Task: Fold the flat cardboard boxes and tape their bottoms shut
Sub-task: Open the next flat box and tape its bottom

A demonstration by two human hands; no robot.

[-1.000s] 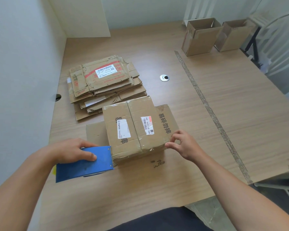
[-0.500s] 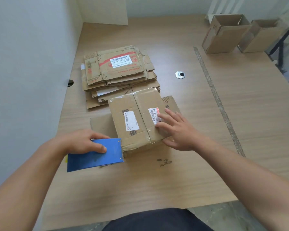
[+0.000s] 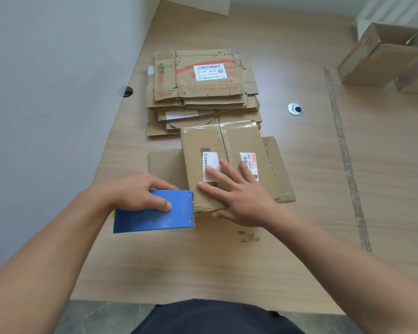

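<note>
Under the right hand (image 3: 241, 198), whose fingers are spread out flat and pressing down, sits the folded box (image 3: 217, 145) on the bench (image 3: 203, 261), closed flaps facing up and meeting at a centre seam. Just beside it, the left hand (image 3: 140, 191) grips the blue tape dispenser (image 3: 155, 213), thumb on top, with the dispenser's front edge touching the box's near left corner. Beyond both hands lies the stack of flat boxes (image 3: 203, 92), and far off past the right hand stand two open boxes (image 3: 381, 56).

Head camera looks steeply down, close over table (image 3: 227, 261).
</note>
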